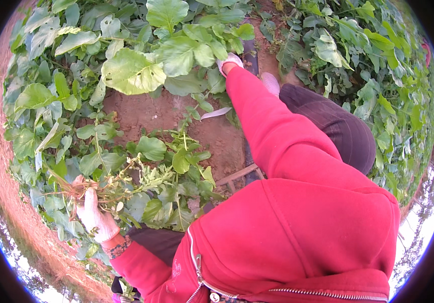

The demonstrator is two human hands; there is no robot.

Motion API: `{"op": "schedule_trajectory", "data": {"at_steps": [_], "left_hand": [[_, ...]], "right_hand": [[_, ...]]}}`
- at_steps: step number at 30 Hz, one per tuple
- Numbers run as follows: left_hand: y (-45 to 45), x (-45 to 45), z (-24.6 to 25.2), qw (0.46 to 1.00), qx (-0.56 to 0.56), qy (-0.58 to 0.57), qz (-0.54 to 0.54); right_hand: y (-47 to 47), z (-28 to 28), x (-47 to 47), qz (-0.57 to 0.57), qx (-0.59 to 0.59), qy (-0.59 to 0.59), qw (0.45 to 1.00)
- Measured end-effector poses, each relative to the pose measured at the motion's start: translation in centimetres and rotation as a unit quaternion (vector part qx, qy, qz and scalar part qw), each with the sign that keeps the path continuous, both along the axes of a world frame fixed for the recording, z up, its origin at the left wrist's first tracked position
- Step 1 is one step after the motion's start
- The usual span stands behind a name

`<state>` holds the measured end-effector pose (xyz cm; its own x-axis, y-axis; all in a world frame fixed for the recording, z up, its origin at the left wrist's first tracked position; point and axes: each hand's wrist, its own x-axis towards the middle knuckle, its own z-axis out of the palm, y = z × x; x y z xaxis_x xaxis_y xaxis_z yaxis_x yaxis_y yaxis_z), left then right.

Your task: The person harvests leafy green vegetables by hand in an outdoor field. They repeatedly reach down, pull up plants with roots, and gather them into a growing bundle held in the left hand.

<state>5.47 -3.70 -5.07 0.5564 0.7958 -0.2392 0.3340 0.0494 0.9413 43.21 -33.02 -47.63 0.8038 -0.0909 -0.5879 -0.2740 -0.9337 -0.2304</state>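
My left hand (97, 219), in a white knit glove, grips a bunch of uprooted weeds (76, 191) by thin stems and roots. Their leafy tops (150, 176) spread to the right over the broad-leaved crop. My right hand (230, 62), also in a white glove, reaches far forward into large green leaves (179, 53). Its fingers are hidden by the foliage, so what they touch cannot be seen. Some of the broad leaves (133, 74) beside it have insect holes. A narrow pale strip (216, 113) lies over the soil between the hands; its material is unclear.
Brown soil (145, 113) shows between the plants. A dark strip (251, 57) runs along the row near my shoe (270, 84). By my body is a small wooden frame (239, 175). Dense leafy plants (383, 106) stand on the right; a dirt path (1, 163) curves along the left.
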Motion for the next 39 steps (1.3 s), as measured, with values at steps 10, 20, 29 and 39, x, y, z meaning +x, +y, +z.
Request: {"op": "schedule_trajectory", "data": {"at_steps": [10, 20, 29, 39], "left_hand": [[-0.6, 0.0, -0.1, 1.000, 0.002, 0.013, 0.009], [-0.4, -0.9, 0.2, 1.000, -0.024, 0.007, 0.012], [-0.6, -0.3, 0.2, 1.000, -0.011, 0.003, 0.008], [-0.6, -0.5, 0.1, 1.000, -0.013, 0.011, -0.005]], "right_hand": [[3.0, 3.6, -0.8, -0.083, 0.050, -0.058, 0.994], [1.5, 5.6, 0.1, 0.013, 0.046, -0.080, 0.996], [4.1, 6.1, -0.5, 0.079, 0.038, -0.111, 0.990], [6.9, 8.6, 0.3, 0.040, 0.063, -0.045, 0.996]]}}
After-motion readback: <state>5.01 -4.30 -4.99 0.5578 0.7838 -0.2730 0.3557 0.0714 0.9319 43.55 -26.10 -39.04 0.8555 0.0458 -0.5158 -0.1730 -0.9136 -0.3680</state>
